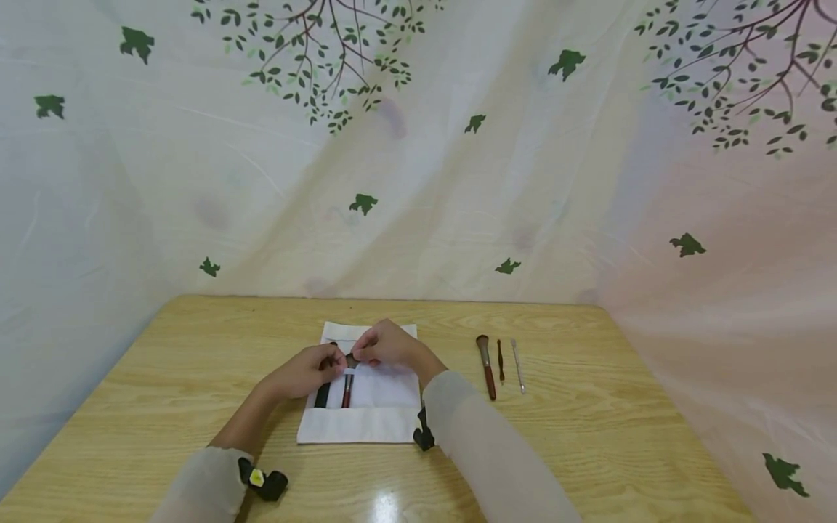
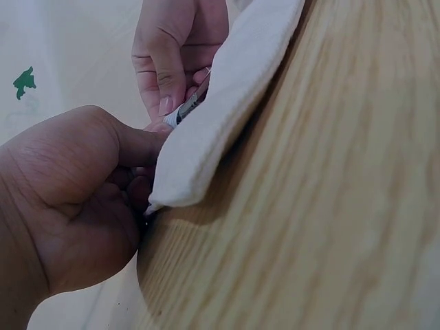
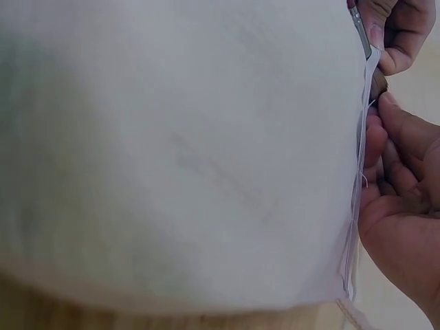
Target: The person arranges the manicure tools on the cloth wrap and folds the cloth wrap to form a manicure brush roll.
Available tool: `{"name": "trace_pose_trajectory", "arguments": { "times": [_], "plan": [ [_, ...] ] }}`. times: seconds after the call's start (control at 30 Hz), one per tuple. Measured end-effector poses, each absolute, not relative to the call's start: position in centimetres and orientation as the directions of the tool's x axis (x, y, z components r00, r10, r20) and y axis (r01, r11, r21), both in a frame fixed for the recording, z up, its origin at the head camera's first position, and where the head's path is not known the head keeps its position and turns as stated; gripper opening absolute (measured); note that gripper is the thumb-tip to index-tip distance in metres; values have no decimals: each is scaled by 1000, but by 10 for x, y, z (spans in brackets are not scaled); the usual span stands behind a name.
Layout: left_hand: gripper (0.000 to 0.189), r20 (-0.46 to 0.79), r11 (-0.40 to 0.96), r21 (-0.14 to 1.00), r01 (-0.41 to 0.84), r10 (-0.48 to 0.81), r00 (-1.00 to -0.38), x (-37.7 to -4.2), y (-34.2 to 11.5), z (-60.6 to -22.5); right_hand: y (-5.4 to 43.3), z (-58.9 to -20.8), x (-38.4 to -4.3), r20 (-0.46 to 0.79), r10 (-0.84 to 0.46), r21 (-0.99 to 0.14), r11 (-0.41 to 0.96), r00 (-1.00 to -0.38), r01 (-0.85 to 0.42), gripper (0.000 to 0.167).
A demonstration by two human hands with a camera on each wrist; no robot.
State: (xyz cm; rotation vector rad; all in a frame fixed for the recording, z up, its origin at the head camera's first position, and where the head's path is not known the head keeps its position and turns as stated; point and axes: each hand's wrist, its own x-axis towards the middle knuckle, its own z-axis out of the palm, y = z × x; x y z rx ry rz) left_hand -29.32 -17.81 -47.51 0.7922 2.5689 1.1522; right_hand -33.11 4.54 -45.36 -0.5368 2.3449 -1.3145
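A white cloth brush case (image 1: pixel 386 426) lies spread on the table. One makeup brush (image 1: pixel 346 392), red-handled with a metal ferrule, passes under a narrow white elastic band (image 2: pixel 173 117) on it. My left hand (image 1: pixel 306 372) pinches that band beside the brush. With thumb and fingertips my right hand (image 1: pixel 392 343) pinches the brown bristles (image 3: pixel 379 84) at the brush's head. Left of this brush, a black strip-like item (image 1: pixel 322 395) sits in the case, its upper part hidden by my left hand. Both hands nearly meet over the case's upper half.
Right of the case lie a larger makeup brush (image 1: pixel 486 367), a thin dark brown tool (image 1: pixel 500 362) and a slim silver tool (image 1: pixel 518 366). The wooden table (image 1: pixel 615 443) meets a pale leaf-patterned curtain (image 1: pixel 431 240) at its far edge.
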Motion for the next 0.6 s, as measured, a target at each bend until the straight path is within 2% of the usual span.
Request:
{"name": "trace_pose_trajectory", "arguments": {
  "times": [0.6],
  "plan": [
    [5,32,534,757,377,546,-837,-292,-179,-475,63,-440,-335,-98,-481,-860,481,-871,-169,12]
  ]
}}
